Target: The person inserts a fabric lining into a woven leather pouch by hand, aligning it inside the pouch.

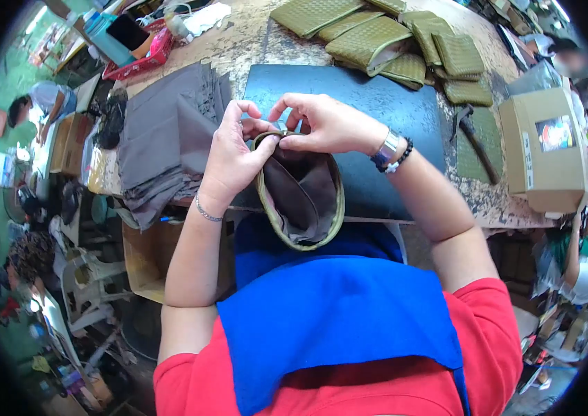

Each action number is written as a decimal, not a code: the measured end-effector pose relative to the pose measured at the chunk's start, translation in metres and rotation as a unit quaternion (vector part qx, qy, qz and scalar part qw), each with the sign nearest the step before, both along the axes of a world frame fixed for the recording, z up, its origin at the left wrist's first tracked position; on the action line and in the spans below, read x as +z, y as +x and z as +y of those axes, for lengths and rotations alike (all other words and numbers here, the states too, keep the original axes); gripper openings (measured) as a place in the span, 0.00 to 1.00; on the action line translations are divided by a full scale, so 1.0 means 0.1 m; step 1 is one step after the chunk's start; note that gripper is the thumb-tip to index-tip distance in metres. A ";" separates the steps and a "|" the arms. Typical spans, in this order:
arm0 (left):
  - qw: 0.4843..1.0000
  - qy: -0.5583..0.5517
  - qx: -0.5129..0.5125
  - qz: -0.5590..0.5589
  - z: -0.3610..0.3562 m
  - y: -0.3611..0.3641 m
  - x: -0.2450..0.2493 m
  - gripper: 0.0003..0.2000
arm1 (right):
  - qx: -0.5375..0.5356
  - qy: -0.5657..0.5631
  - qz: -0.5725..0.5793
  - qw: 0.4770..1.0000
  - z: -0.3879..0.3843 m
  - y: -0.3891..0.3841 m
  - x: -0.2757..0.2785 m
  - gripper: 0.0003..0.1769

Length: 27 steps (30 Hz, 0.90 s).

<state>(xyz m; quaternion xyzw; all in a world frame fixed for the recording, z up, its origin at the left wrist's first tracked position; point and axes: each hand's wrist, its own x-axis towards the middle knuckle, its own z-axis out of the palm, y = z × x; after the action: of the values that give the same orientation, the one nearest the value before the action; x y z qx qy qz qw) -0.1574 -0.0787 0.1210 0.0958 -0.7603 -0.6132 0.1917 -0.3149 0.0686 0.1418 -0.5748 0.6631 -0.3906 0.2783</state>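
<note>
At the far rim of the pouch (pixel 294 208), left hand (pixel 235 156) and right hand (pixel 335 125) pinch nearly closed, both close; its long axis runs from the fingers toward the blue cloth (pixel 335 305).

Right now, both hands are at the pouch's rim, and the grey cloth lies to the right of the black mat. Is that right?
Not quite: the head view shows the grey cloth to the left of the black mat. The left hand and right hand are indeed at the pouch's rim.
</note>
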 end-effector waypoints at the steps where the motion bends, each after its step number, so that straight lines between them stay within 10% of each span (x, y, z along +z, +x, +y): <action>1: 1.000 0.017 -0.004 0.001 0.02 -0.03 0.07 0.22 | 0.007 0.007 -0.022 1.000 0.01 -0.05 0.01 0.24; 6: 0.979 0.187 -0.013 0.084 -0.16 0.04 0.20 0.35 | -0.157 -0.079 -0.167 0.970 0.17 -0.26 0.01 0.26; 14: 0.994 0.099 0.040 -0.030 0.07 0.09 -0.16 0.48 | -0.217 -0.061 -0.376 0.899 0.68 0.29 -0.15 0.45; 18: 0.999 0.034 -0.028 0.007 0.14 -0.01 -0.11 0.36 | -0.167 0.053 -0.263 0.949 0.91 0.58 0.04 0.48; 19: 0.999 0.021 -0.029 0.010 0.13 -0.02 -0.12 0.35 | -0.182 0.119 -0.090 0.972 0.94 0.55 0.19 0.44; 22: 0.999 -0.033 -0.009 0.024 0.11 -0.02 -0.15 0.31 | -0.241 -0.049 0.202 0.948 0.86 0.47 0.31 0.36; 27: 0.978 -0.186 0.074 0.062 0.17 -0.06 -0.05 0.27 | -0.163 -0.173 0.219 0.946 0.12 0.24 0.04 0.21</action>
<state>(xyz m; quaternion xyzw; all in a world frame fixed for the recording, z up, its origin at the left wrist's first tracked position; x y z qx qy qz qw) -0.1631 -0.0618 0.1162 0.0765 -0.8386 -0.4497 0.2977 -0.2907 0.0802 0.1460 -0.5695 0.7146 -0.4038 -0.0446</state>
